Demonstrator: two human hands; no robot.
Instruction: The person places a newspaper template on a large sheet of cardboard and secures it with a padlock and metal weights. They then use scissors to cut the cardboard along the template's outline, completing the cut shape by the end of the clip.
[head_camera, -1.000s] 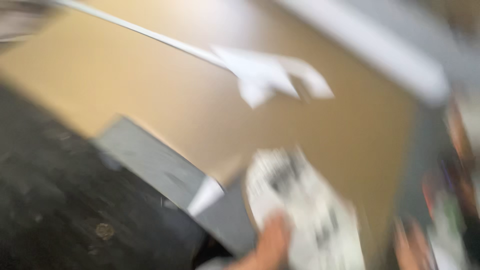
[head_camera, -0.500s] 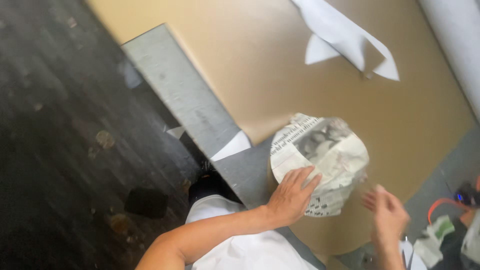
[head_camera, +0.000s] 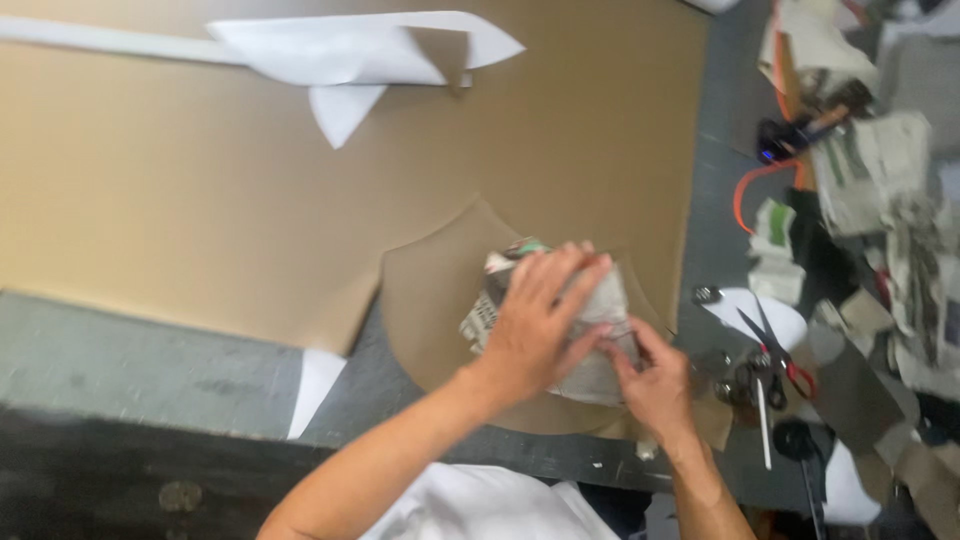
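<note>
A folded bundle of newspaper (head_camera: 592, 322) lies on a rounded brown cardboard piece (head_camera: 440, 300) near the table's front edge. My left hand (head_camera: 540, 315) lies flat on top of the bundle, fingers spread, pressing it down. My right hand (head_camera: 652, 380) pinches the bundle's lower right edge with its fingertips. Both forearms reach in from the bottom of the view.
A large tan cardboard sheet (head_camera: 200, 190) covers the grey table (head_camera: 120, 360), with white paper cutouts (head_camera: 350, 55) at its far side. Scissors (head_camera: 770, 350), small metal pieces and a heap of newspaper scraps (head_camera: 880, 180) crowd the right side. Dark floor lies below the table.
The view swung right and steadied. The round newspaper sheet has been folded into a smaller bundle, and both hands have closed in on it.
</note>
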